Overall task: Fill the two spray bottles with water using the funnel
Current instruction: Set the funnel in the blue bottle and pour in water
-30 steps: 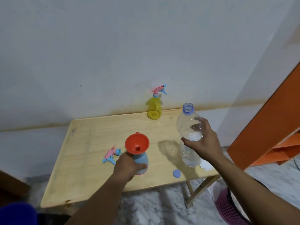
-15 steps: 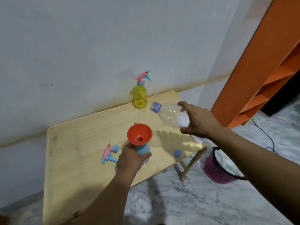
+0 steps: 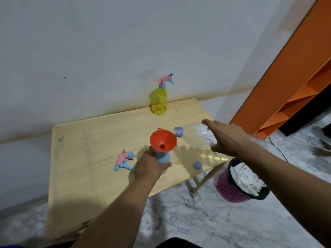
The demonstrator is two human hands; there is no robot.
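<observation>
- Wooden folding table (image 3: 86,158): carries the work; the yellow spray bottle (image 3: 159,102) waits capped at the wall.
- Clear water bottle (image 3: 196,136): right hand (image 3: 231,140) wraps it, tipped mouth at the funnel rim to pour.
- Blue spray bottle (image 3: 162,156): left hand (image 3: 148,167) grips it steady.
- Orange funnel (image 3: 163,140): seated in its neck.
- Removed trigger head (image 3: 123,160): beside it.

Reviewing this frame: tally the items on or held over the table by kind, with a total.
Spray bottles: 2, the yellow one by the wall and the blue one gripped by the left hand
Loose spray head: 1
Funnel: 1
Clear water bottle, held by the right hand: 1
Bottle cap: 1
Total: 6
</observation>
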